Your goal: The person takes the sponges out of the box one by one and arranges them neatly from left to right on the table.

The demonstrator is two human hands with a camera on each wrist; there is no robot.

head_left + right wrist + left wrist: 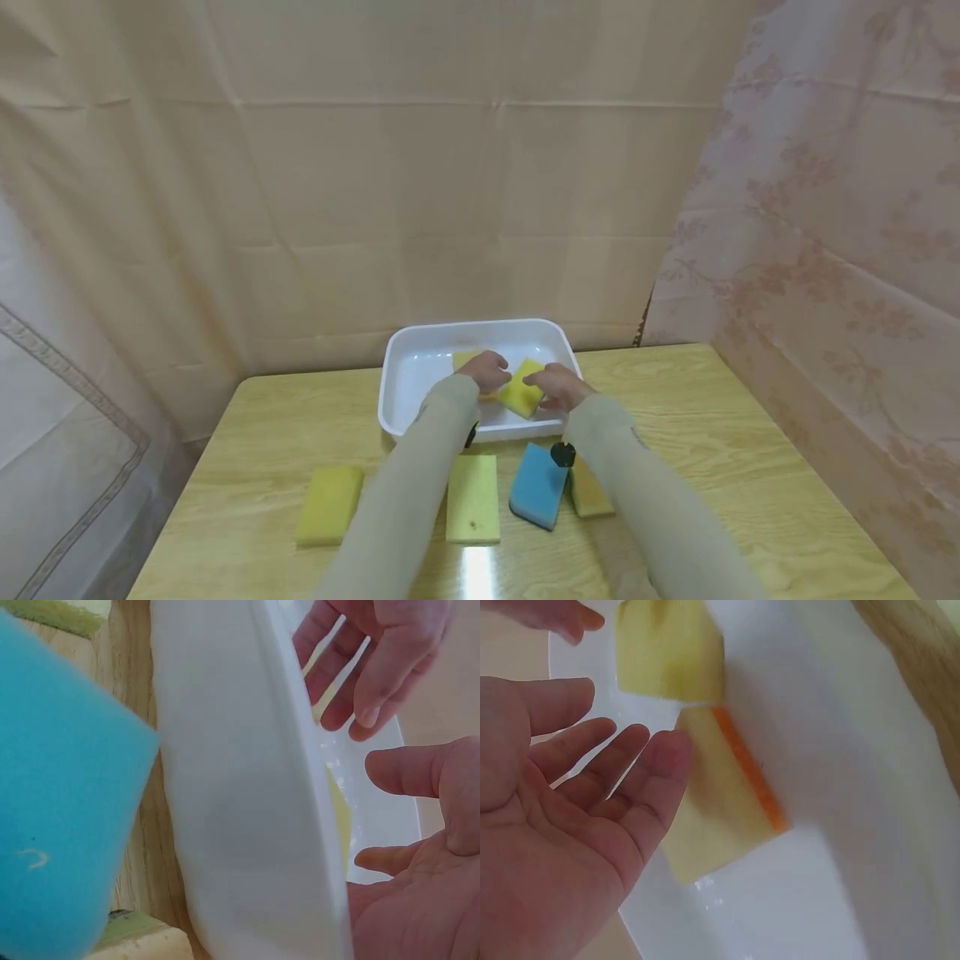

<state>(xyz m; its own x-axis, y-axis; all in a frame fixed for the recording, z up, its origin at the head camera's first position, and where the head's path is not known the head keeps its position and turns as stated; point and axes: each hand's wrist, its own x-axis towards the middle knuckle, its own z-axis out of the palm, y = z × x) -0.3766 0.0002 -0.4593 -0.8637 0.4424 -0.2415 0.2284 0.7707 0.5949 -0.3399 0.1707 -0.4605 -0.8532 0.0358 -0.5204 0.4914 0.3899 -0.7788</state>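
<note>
A white tray (405, 392) stands at the back of the table with two sponges inside. In the head view my left hand (486, 372) is over the tray, partly covering a pale sponge (716, 799) with an orange layer. The left wrist view shows that hand's fingers loosely bent beside this sponge, gripping nothing. My right hand (559, 387) hovers by the tray's right side, near a yellow sponge (522, 392) that lies tilted to the orange-layered one. Its thumb and fingers stay apart, without a grip, in the right wrist view, where the tray wall hides part of the hand.
In front of the tray, several sponges lie on the wooden table (255, 467): a yellow one (330, 505) on the left, a pale yellow one (473, 500), a blue one (538, 487), and another (591, 493) partly under my right forearm. A beige curtain (450, 208) hangs behind.
</note>
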